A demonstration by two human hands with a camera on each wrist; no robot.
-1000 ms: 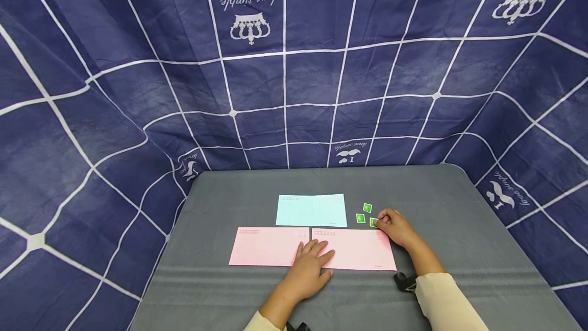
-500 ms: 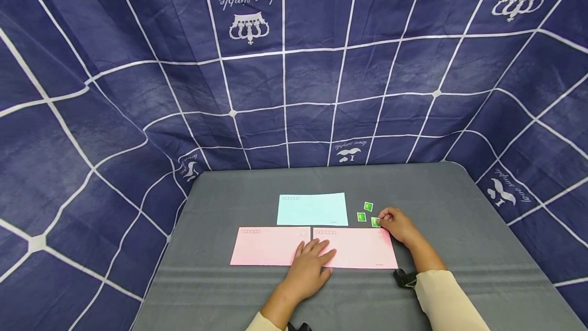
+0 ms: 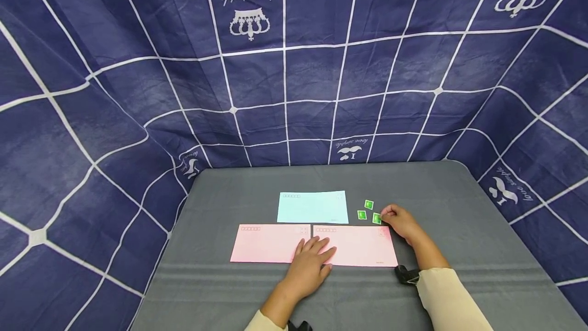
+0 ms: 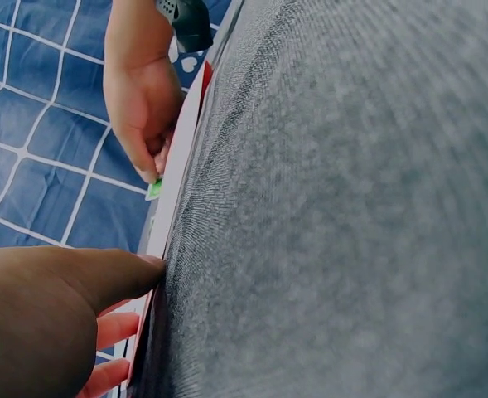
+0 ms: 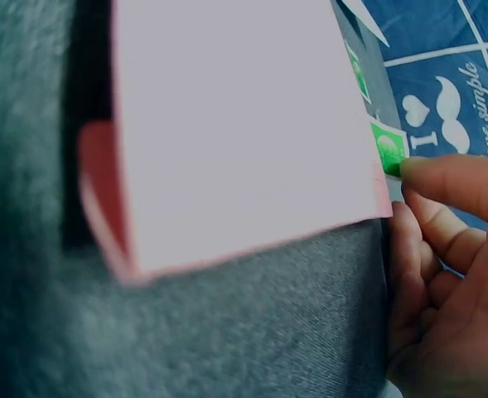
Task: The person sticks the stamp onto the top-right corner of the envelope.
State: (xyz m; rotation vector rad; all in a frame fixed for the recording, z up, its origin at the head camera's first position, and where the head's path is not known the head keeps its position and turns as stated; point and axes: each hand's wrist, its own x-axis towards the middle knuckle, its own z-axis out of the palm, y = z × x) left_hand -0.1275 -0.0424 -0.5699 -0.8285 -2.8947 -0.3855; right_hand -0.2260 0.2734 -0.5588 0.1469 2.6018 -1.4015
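Observation:
My right hand [image 3: 401, 222] pinches the edge of a small green stamp with a white border [image 5: 388, 149] between thumb and forefinger, just past the right pink envelope's far right corner. Its other fingers are curled in. My left hand [image 3: 307, 268] lies with fingers spread on the right pink envelope [image 3: 360, 246], close to its left edge, and reaches over the border with the left pink envelope [image 3: 266, 244]. Two more green stamps, one nearer [image 3: 362, 215] and one farther [image 3: 369, 204], lie to the left of the pinched one.
Behind the pink envelopes lies a light blue envelope [image 3: 313, 207]. Everything rests on a grey cloth-covered table [image 3: 220, 295]. A blue curtain with white grid lines [image 3: 312, 75] stands around the back and sides.
My right fingertips have shifted slightly to the right, and more of the pinched stamp shows. The left hand stays in place on the envelopes.

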